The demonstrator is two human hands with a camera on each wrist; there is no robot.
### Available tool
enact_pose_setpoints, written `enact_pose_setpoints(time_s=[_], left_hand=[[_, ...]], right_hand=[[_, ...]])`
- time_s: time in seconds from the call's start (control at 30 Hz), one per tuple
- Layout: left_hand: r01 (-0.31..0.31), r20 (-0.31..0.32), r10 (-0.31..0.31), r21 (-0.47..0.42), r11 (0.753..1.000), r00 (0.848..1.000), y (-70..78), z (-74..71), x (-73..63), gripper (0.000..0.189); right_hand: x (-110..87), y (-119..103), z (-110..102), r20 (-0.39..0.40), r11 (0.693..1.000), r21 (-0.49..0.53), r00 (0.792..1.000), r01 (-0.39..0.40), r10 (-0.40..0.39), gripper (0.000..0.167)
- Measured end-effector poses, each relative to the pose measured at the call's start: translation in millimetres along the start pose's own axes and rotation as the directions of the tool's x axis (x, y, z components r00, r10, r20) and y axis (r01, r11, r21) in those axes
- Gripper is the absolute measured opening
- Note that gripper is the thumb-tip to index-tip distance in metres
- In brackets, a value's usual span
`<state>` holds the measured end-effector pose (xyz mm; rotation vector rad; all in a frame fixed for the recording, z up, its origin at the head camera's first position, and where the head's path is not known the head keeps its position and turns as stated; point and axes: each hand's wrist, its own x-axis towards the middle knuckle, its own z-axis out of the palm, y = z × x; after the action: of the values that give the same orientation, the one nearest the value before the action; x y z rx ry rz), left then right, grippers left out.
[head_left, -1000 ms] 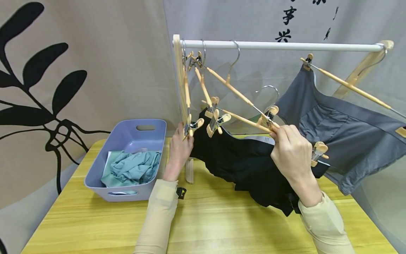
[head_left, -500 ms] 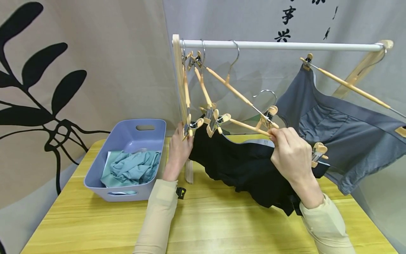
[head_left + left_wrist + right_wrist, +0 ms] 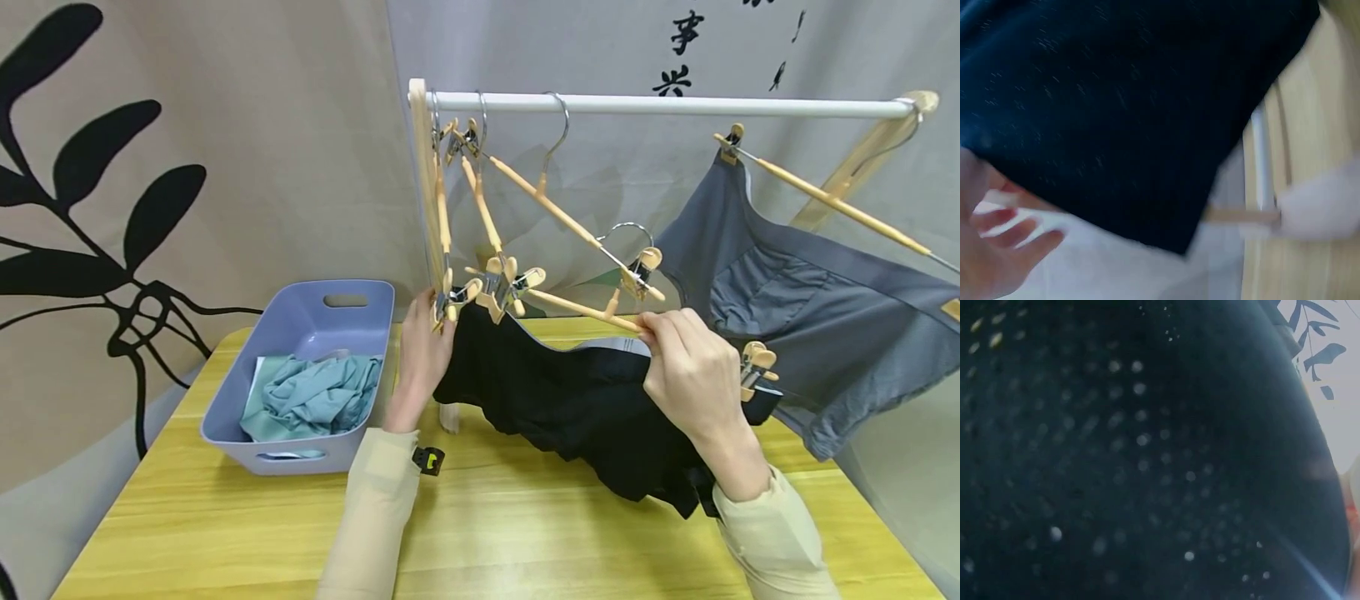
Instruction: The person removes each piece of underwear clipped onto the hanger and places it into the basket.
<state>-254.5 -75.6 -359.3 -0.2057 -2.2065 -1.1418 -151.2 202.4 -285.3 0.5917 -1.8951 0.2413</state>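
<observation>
My right hand (image 3: 693, 371) pinches the wooden bar of a clip hanger (image 3: 581, 310), whose hook points up below the rail. Black shorts (image 3: 570, 383) hang from its clips and fill most of the right wrist view. At the clothes rack's left post (image 3: 427, 192), my left hand (image 3: 423, 350) grips low down, partly hidden by hanger clips. In the left wrist view, the left hand's curved fingers (image 3: 1019, 240) show beside the black cloth. The shorts' left corner lies close to this hand.
Several clip hangers (image 3: 480, 200) dangle from the white rail (image 3: 660, 105) on the left. Grey shorts (image 3: 810, 292) hang at the right end. A blue basket (image 3: 240, 417) with teal cloth (image 3: 318, 396) stands left on the wooden table (image 3: 487, 533).
The held hanger has dropped slightly and its left end has swung down, with the black shorts shifting left and lower. The left hand has stayed at the post.
</observation>
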Motion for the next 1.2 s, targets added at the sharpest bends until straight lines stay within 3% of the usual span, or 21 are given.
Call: enact_pose_setpoints(time_s=[0.07, 0.17, 0.23, 0.27, 0.33, 0.43, 0.53, 0.6, 0.9, 1.1, 1.2], left_hand=[[-0.015, -0.100, 0.007, -0.079, 0.997, 0.995, 7.0, -1.0, -1.1, 0.036], [-0.076, -0.251, 0.027, -0.187, 0.979, 0.968, 22.7, -5.5, -1.4, 0.031], [-0.106, -0.284, 0.031, -0.253, 0.962, 0.958, 36.4, -11.8, -1.2, 0.028], [-0.111, -0.273, 0.034, -0.275, 0.955, 0.962, 43.5, -15.8, -1.2, 0.026], [-0.093, -0.198, 0.032, -0.308, 0.947, 0.980, 56.4, -24.0, -0.9, 0.025], [-0.057, -0.012, 0.056, -0.326, 0.944, 0.998, 70.6, -34.3, -0.3, 0.021], [-0.041, 0.141, 0.090, -0.317, 0.947, 0.986, 77.5, -40.7, 0.1, 0.025], [-0.033, 0.203, 0.104, -0.328, 0.944, 0.974, 78.5, -42.9, 0.3, 0.028], [-0.049, 0.323, 0.154, -0.310, 0.949, 0.934, 76.8, -49.0, 3.5, 0.023], [0.000, 0.399, 0.149, -0.348, 0.938, 0.905, 76.0, -51.5, 5.2, 0.018], [0.057, 0.443, 0.119, -0.365, 0.929, 0.889, 76.9, -52.0, 5.1, 0.019]], right_hand=[[-1.6, 0, 0, -0.005, 1.000, 0.011, 1.000, 0.001, -0.001, 0.017], [-3.3, 1, 0, -0.020, 1.000, 0.030, 1.000, 0.007, -0.006, 0.017], [-3.8, 1, 0, -0.032, 0.999, 0.042, 0.999, 0.015, -0.014, 0.020], [-3.8, 1, 0, -0.034, 0.999, 0.047, 0.999, 0.021, -0.019, 0.021], [-3.8, 1, 0, -0.035, 0.998, 0.056, 0.999, 0.031, -0.029, 0.025], [-3.9, 1, 0, -0.023, 0.997, 0.057, 0.998, 0.051, -0.050, 0.028], [-4.3, 0, -1, -0.011, 0.996, 0.054, 0.997, 0.075, -0.074, 0.027], [-4.8, 0, -1, -0.011, 0.994, 0.057, 0.996, 0.089, -0.089, 0.027], [-6.9, 0, -1, -0.026, 0.992, 0.062, 0.993, 0.114, -0.112, 0.028], [-8.5, -1, 0, -0.033, 0.989, 0.074, 0.992, 0.125, -0.123, 0.028], [-9.0, -2, 1, -0.032, 0.988, 0.083, 0.991, 0.133, -0.131, 0.027]])
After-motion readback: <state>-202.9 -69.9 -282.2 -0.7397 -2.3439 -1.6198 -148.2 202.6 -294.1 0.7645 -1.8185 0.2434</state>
